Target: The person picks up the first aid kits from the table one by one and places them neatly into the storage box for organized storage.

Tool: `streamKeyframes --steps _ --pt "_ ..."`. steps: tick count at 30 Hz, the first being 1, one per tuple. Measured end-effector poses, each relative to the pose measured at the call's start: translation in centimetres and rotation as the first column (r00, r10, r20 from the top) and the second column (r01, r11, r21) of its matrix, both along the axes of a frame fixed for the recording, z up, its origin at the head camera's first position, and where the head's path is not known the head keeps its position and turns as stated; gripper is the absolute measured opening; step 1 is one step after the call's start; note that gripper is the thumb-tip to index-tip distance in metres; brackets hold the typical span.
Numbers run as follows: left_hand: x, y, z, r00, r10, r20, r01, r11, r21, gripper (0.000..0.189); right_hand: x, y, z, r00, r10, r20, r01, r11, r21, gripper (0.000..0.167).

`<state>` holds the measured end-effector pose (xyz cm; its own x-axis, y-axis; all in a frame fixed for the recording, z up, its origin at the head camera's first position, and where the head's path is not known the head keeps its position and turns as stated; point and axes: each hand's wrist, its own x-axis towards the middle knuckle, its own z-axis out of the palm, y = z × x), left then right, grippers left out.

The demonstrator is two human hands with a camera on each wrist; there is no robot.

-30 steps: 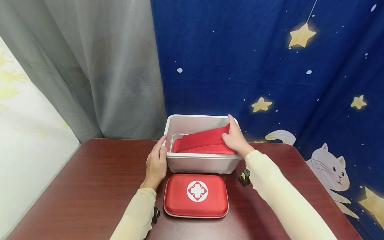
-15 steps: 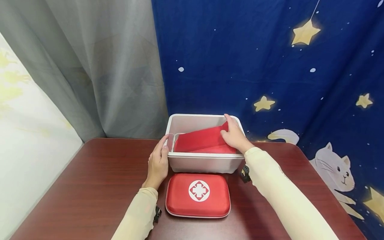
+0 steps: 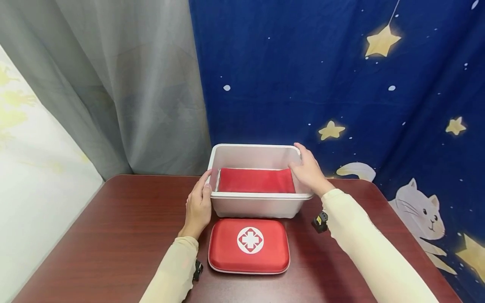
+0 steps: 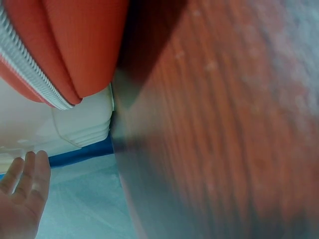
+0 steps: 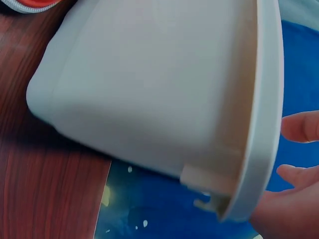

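While at wht bin [image 3: 259, 207] — L hand [image 3: 198, 207] & R hand [image 3: 310, 170], both unclenched — red fabric [image 3: 257, 181] inside

The head view is bright and even; the white surface with yellow prints [image 3: 34, 168] is almost washed out. The dark red-brown wooden worktop [image 3: 113, 235] has a pale glare at the lower edge and a soft shadow beside the cream cloth sleeve [image 3: 371, 244]. In the left wrist view, its grain is hazy and blurred; the right wrist view is dimmer.
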<state>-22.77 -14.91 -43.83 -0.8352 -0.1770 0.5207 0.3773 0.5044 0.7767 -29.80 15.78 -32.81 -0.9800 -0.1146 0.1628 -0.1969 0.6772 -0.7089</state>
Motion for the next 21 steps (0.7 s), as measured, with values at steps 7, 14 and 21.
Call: streamKeyframes --steps 7,14,21 --pt "0.1 0.0 0.1 1.000 0.004 0.009 -0.004 1.000 -0.002 0.043 0.2 1.3 0.2 1.000 -0.022 0.016 0.022 1.000 -0.015 0.069" --pt "0.2 -0.2 0.1 1.000 0.007 0.013 -0.007 1.000 -0.002 0.044 0.2 2.4 0.0 0.999 -0.001 0.053 0.005 0.997 -0.076 0.069" --pt "0.2 -0.1 0.2 1.000 0.006 0.024 -0.006 1.000 -0.007 0.043 1.0 3.5 -0.4 0.998 0.010 0.068 -0.001 0.992 -0.129 0.068"
